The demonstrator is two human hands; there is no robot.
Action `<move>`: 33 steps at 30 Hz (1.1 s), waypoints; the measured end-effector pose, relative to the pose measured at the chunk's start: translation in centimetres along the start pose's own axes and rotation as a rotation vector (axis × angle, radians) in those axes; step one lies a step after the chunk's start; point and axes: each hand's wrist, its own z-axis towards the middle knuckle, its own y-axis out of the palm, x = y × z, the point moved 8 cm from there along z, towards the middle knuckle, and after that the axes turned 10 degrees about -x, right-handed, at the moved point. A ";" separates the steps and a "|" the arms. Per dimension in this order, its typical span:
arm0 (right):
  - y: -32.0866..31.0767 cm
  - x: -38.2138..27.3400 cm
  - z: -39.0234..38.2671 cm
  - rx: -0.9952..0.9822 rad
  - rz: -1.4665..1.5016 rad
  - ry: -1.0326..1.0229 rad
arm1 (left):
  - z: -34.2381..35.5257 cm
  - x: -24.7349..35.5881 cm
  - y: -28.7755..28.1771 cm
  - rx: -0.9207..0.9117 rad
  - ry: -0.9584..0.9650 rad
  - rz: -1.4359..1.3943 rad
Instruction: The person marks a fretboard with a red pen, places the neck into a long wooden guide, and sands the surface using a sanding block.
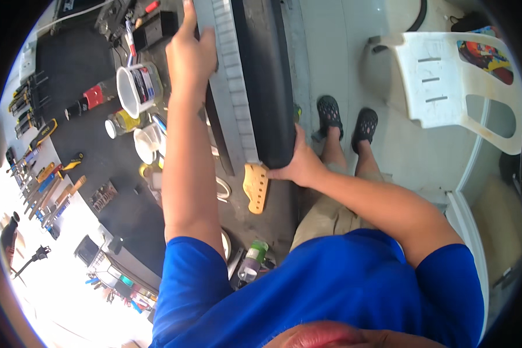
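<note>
A long piece with a grey, cross-lined strip [236, 87] and a rounded black side [269, 81] runs away from me and leaves the top of the picture. Past its near end shows a pale yellow guitar headstock [255, 188] with a row of holes. My right hand [305, 162] is closed around the near end of the black side, thumb beside the headstock. My left hand [192, 55] lies against the strip's left edge farther up. Its thumb touches that edge and a finger stretches forward; its other fingers are partly hidden.
A dark workbench [139, 203] holds a white tub [138, 90], a yellow-labelled jar [122, 123] and a green-topped bottle [254, 261]. Hand tools [52, 180] lie along its far left. A white plastic chair [441, 81] stands on the floor at right, beyond my feet.
</note>
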 end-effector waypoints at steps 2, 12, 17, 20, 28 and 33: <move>-0.3 1.6 0.7 0.047 -0.013 -0.084 | -2.5 -0.6 1.2 -0.059 -0.009 0.093; -0.4 1.8 0.6 0.045 0.004 -0.030 | -3.5 -0.6 1.8 -0.035 0.042 0.091; -0.5 2.3 0.6 0.063 0.021 -0.056 | -6.5 -2.3 2.9 -0.003 0.110 0.094; -1.1 3.2 0.7 0.097 0.046 -0.068 | -13.6 -5.3 5.1 0.102 0.264 0.068; 0.0 1.4 0.3 0.017 0.049 0.005 | -1.6 2.7 0.2 0.012 0.113 -0.044; -1.7 2.6 -0.2 0.130 -0.023 -0.084 | -12.0 -3.3 5.9 0.070 0.258 0.099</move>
